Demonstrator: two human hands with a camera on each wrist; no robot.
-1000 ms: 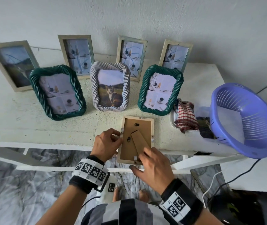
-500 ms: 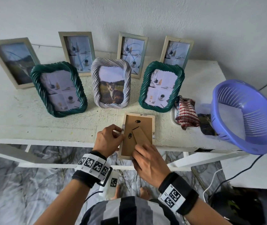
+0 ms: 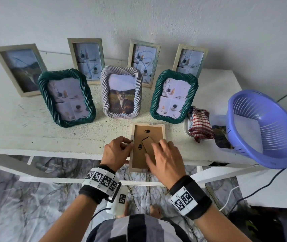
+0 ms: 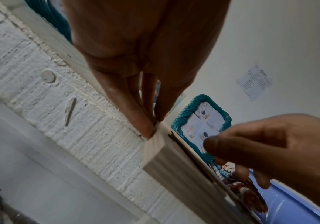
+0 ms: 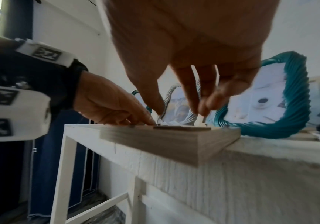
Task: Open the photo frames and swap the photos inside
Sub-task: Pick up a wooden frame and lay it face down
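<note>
A light wooden photo frame (image 3: 135, 165) lies face down at the table's front edge, brown backing (image 3: 140, 158) up, its stand flap (image 3: 148, 144) flat. My left hand (image 3: 129, 143) pinches a small metal tab on the frame's left edge; in the left wrist view the left fingertips (image 4: 147, 130) meet at that edge. My right hand (image 3: 156, 147) lies over the backing's lower right. In the right wrist view its fingertips (image 5: 201, 112) point down onto the frame's back (image 5: 174, 133). The photo inside is hidden.
Behind the frame stand two green twisted frames (image 3: 66, 97) (image 3: 174, 96) and a white twisted frame (image 3: 121, 92) with a cat photo, with several wooden frames against the wall. At right lie a checked cloth (image 3: 200, 126), a loose photo (image 3: 221, 135) and a purple basket (image 3: 261, 128).
My right hand has slid from the frame's bottom edge up over the backing towards its right side. The left hand has stayed at the left edge tab.
</note>
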